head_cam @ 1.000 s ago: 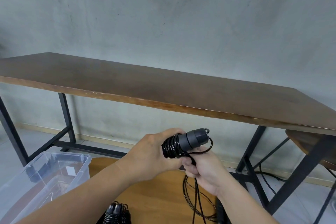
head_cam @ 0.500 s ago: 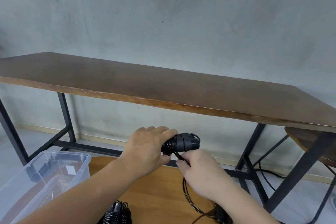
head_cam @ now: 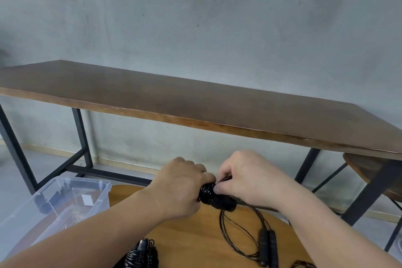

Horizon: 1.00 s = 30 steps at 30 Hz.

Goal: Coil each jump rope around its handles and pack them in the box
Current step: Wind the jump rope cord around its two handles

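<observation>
My left hand (head_cam: pixel 180 189) grips a black jump rope bundle (head_cam: pixel 214 199), handles wrapped in coiled cord. My right hand (head_cam: pixel 245 178) pinches the cord at the bundle's top, close against the left hand. Both are held above a low round wooden table (head_cam: pixel 195 239). An uncoiled black jump rope (head_cam: pixel 267 246) lies on that table at the right, its two handles side by side and its cord in loose loops. A coiled rope bundle (head_cam: pixel 141 255) sits at the table's near edge. The clear plastic box (head_cam: pixel 65 200) stands at the left.
A long dark wooden table (head_cam: pixel 195 104) on black metal legs runs across in front of a grey wall. A wooden stool seat (head_cam: pixel 369 169) sits under its right end. Another dark cord (head_cam: pixel 303 264) shows at the bottom right edge.
Both hands have dropped lower with the bundle. My right hand went from below the handles to over their top, covering the handle ends, and the second rope's handles came into view.
</observation>
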Tool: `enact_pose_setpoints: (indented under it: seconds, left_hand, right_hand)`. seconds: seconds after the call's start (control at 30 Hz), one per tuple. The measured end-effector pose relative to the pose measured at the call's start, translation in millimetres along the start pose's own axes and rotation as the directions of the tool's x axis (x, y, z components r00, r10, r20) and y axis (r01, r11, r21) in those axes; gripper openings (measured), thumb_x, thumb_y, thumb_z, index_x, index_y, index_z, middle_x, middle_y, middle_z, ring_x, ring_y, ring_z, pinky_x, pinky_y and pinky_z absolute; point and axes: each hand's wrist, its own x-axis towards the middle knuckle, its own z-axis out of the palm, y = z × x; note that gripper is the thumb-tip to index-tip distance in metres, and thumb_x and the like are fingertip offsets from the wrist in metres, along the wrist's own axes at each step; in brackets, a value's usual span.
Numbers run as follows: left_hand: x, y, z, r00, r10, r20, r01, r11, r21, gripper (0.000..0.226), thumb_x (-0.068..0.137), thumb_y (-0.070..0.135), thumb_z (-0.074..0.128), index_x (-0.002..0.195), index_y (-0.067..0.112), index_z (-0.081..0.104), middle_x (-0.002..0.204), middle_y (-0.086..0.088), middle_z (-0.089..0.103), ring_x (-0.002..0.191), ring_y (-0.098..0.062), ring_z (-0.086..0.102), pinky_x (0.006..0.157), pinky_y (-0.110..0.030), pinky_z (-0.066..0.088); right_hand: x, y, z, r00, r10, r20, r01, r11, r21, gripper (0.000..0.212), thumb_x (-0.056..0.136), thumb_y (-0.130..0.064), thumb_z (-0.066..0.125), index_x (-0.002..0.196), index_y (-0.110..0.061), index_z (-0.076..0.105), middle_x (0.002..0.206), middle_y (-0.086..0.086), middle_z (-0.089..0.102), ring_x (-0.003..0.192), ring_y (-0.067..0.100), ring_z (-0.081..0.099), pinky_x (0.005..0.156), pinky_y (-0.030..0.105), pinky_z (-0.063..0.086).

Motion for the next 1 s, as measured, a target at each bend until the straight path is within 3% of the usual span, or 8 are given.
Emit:
enact_pose_setpoints:
  seconds: [0.2, 0.3, 0.47, 0.63, 0.77, 0.87, 0.93, 1.0]
  left_hand:
    - [-10.3, 0.2, -2.4, 1.0, -0.004, -0.009, 0.001, 0.937, -0.35, 0.027, 0.074, 0.044, 0.055, 0.1, 0.038, 0.057, 0.081, 0.015, 0.055, 0.077, -0.008, 0.053, 0.066, -0.025, 0.042]
    - [-15.3, 4.0, -6.2, 0.996, -0.061, 0.059, 0.083, 0.844, -0.529, 0.031, 0.077, 0.043, 0.07, 0.107, 0.036, 0.062, 0.08, 0.014, 0.06, 0.077, -0.006, 0.055, 0.065, -0.02, 0.043]
    - [-16.0, -3.4, -9.9, 0.985, -0.148, 0.091, 0.164, 0.614, -0.773, 0.035, 0.071, 0.054, 0.081, 0.101, 0.047, 0.063, 0.079, 0.027, 0.064, 0.077, 0.003, 0.06, 0.064, -0.01, 0.04]
    - [-14.2, -9.0, 3.8, 0.968, -0.22, 0.122, 0.221, 0.51, -0.831, 0.036, 0.072, 0.051, 0.082, 0.103, 0.044, 0.065, 0.085, 0.021, 0.068, 0.083, 0.001, 0.063, 0.07, -0.011, 0.042]
    - [-16.7, -8.3, 10.0, 0.966, -0.218, 0.138, 0.21, 0.359, -0.909, 0.033, 0.072, 0.047, 0.082, 0.101, 0.037, 0.069, 0.076, 0.022, 0.067, 0.072, 0.005, 0.06, 0.064, -0.009, 0.041]
    - [-19.9, -7.1, 20.3, 0.961, -0.235, 0.149, 0.222, 0.328, -0.918, 0.025, 0.076, 0.044, 0.081, 0.096, 0.038, 0.068, 0.073, 0.023, 0.066, 0.068, 0.006, 0.059, 0.061, -0.008, 0.04]
    - [-22.3, -7.5, 28.2, 0.957, -0.247, 0.154, 0.228, 0.311, -0.923, 0.018, 0.079, 0.04, 0.08, 0.09, 0.036, 0.067, 0.069, 0.018, 0.066, 0.063, 0.004, 0.056, 0.059, -0.009, 0.039]
    - [-26.8, -6.5, 38.0, 0.941, -0.282, 0.186, 0.266, 0.281, -0.922, 0.015, 0.081, 0.037, 0.08, 0.088, 0.032, 0.068, 0.067, 0.012, 0.064, 0.059, 0.0, 0.054, 0.056, -0.012, 0.038]
  right_hand:
    - [19.8, 30.6, -7.8, 0.989, -0.092, 0.118, 0.04, 0.924, 0.381, 0.015, 0.074, -0.037, 0.084, 0.081, -0.024, 0.079, 0.078, 0.0, 0.072, 0.073, 0.009, 0.063, 0.073, 0.037, 0.053]
    - [24.2, 41.6, -3.5, 0.985, -0.12, 0.12, 0.039, 0.848, 0.529, 0.013, 0.075, -0.034, 0.081, 0.08, -0.022, 0.078, 0.069, -0.011, 0.068, 0.068, -0.002, 0.06, 0.066, 0.023, 0.047]
    - [36.6, 51.5, 20.7, 0.994, -0.076, 0.083, -0.029, 0.538, 0.843, 0.022, 0.072, -0.031, 0.076, 0.085, -0.013, 0.076, 0.081, 0.003, 0.071, 0.078, 0.018, 0.067, 0.073, 0.032, 0.053]
    - [43.6, 53.2, 49.3, 0.994, 0.04, 0.102, -0.109, 0.274, 0.955, 0.013, 0.089, -0.017, 0.064, 0.089, -0.007, 0.073, 0.081, 0.007, 0.072, 0.072, 0.016, 0.069, 0.062, 0.027, 0.054]
    - [42.4, 52.4, 71.3, 0.991, 0.011, 0.136, -0.136, 0.192, 0.972, 0.019, 0.094, 0.001, 0.055, 0.094, -0.003, 0.073, 0.092, 0.018, 0.069, 0.085, 0.028, 0.063, 0.083, 0.041, 0.051]
    - [39.5, 51.7, 90.0, 0.985, 0.071, 0.16, -0.169, 0.139, 0.976, 0.016, 0.094, -0.001, 0.054, 0.081, -0.006, 0.059, 0.063, 0.007, 0.05, 0.057, 0.017, 0.038, 0.054, 0.026, 0.027]
    - [34.6, 49.1, 98.8, 0.981, 0.104, 0.166, -0.176, 0.09, 0.98, 0.017, 0.095, -0.007, 0.054, 0.079, -0.01, 0.053, 0.058, -0.002, 0.039, 0.05, 0.008, 0.024, 0.049, 0.023, 0.015]
    - [25.3, 45.0, 110.7, 0.977, 0.12, 0.175, -0.184, 0.071, 0.98, 0.012, 0.095, -0.017, 0.059, 0.088, -0.007, 0.057, 0.061, -0.002, 0.041, 0.05, 0.008, 0.021, 0.047, 0.022, 0.013]
